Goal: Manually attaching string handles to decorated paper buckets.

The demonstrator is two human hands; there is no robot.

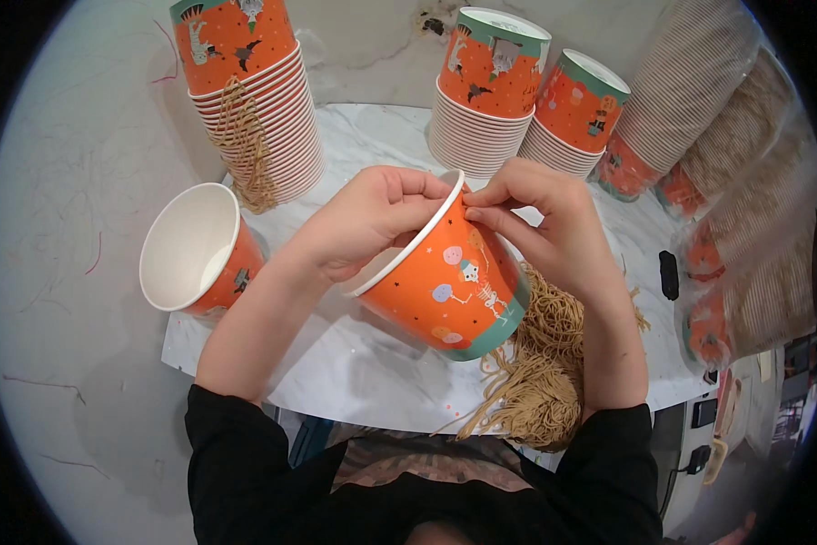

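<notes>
A: Read left to right, with your held cup [458,286] as landmark. What lies to its left?

B: A loose cup [195,247], mouth up, no cord visible on it. Behind that, left of the held cup and farther back, an inverted stack [292,127] bears looped cord [247,150] down its side; you may judge this the more advanced portion.

A: And at the held cup itself?

B: It is raised and tilted between your hands, over the table [336,386]. Your left hand [381,216] grips its rim, fingertips at the mouth. Your right hand [543,218] pinches the outer wall just below the rim; whether a cord end lies between those fingers, one cannot tell. No cord shows on this cup, so its part appears unfinished.

A: What remains to its right?

B: Behind it, a tall inverted stack [483,100]; just beside its base, a tan cord bundle [540,400]; farther right, a shorter stack [574,109] and bagged stacks [690,77]. None of these stacks visibly carries cord, so much seems left for you.
</notes>
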